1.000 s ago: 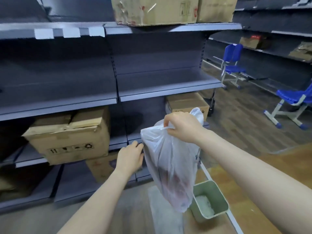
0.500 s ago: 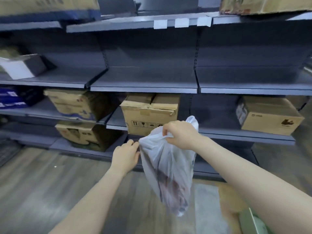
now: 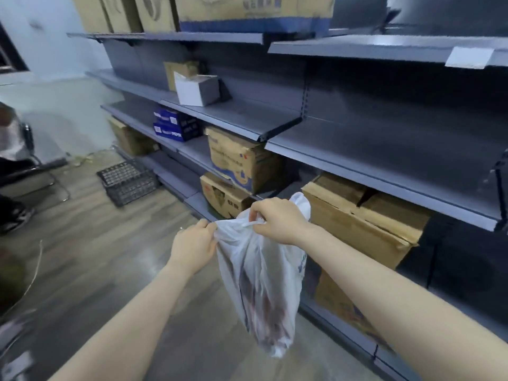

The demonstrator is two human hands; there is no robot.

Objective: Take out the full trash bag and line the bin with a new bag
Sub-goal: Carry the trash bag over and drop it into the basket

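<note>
A full white translucent trash bag (image 3: 264,292) hangs in the air in front of me, with dark reddish waste showing through its lower half. My right hand (image 3: 277,218) is closed on the bunched top of the bag. My left hand (image 3: 193,244) pinches the bag's top edge on its left side. The bag swings free above the wooden floor, beside the shelving. The green bin is out of view.
Grey metal shelving (image 3: 384,160) runs along the right, holding cardboard boxes (image 3: 360,218), blue cartons (image 3: 176,125) and a white box (image 3: 196,89). A black plastic crate (image 3: 127,181) lies on the wooden floor ahead left. A person's shoe (image 3: 13,215) and chair legs are at far left.
My view has swung left along the shelves, and the green bin has dropped out of sight. My left hand went from lying beside the bag to gripping its top edge. My right hand keeps its hold.
</note>
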